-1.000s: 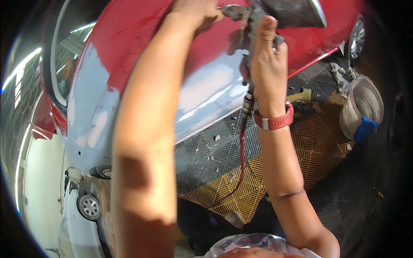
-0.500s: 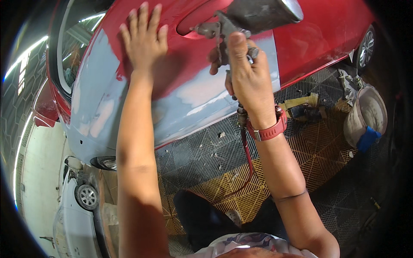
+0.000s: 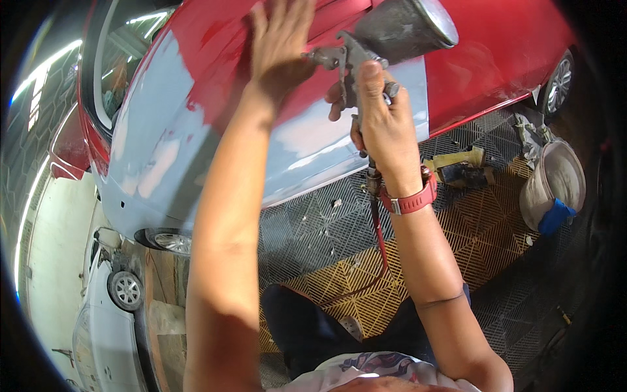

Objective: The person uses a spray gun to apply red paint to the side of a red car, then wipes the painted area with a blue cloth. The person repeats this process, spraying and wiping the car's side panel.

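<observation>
A red car (image 3: pixel 483 72) fills the upper part of the view, its rear panel partly coated in grey primer (image 3: pixel 215 163) with pale patches. My left hand (image 3: pixel 281 49), slightly blurred, lies flat with fingers stretched out on the red paint beside the fuel flap. Held upright in my right hand (image 3: pixel 388 124) is a metal spray gun (image 3: pixel 349 68) with a dark cup (image 3: pixel 408 29) on top. Its nozzle points left, toward my left hand and wrist. A dark red air hose (image 3: pixel 381 242) hangs from the gun's handle down to the floor.
On the black and yellow grid floor (image 3: pixel 313 235) lie a yellowish tool-like object (image 3: pixel 457 158) and small scraps. A dirty bucket (image 3: pixel 555 176) with a blue cloth (image 3: pixel 557 215) stands at the right. Another, white car (image 3: pixel 111 320) is at the lower left.
My left hand has slid right and farther up across the red paint, closer to the spray gun. The spray gun and my right hand have barely shifted.
</observation>
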A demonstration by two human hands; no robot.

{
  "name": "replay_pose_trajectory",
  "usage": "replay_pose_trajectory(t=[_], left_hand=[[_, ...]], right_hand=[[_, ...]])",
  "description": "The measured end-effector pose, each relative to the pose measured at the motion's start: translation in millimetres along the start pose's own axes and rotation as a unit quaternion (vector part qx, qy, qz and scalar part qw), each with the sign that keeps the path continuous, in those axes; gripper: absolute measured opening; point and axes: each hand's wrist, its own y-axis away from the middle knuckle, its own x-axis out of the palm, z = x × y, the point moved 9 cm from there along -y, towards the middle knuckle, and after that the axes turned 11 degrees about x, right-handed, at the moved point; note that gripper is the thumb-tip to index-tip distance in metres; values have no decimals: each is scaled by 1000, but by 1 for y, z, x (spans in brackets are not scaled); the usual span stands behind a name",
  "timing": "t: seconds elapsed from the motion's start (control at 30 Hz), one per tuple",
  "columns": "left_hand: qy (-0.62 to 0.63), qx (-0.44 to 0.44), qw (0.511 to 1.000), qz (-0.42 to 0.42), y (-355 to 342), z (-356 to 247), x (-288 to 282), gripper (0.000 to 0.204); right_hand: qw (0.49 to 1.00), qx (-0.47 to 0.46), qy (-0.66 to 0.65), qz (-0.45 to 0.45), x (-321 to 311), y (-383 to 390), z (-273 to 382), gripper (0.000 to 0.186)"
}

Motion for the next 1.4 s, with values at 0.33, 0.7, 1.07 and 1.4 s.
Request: replay_pose_trajectory(t=[0.33,0.7,1.07,1.4], left_hand=[[-110,-104,988,23,109,53,-26,92],[-137,-208,961,116,128,-19,26,102],[-222,-216,944,114,224,29,-26,91],[-23,-43,984,171,117,-39,41,99]], right_hand=[[1000,0,21,14,9,4,-10,72],[998,57,18,33,22,16,-17,68],[996,86,2,36,16,20,-22,64],[995,75,-24,56,26,21,-12,62]])
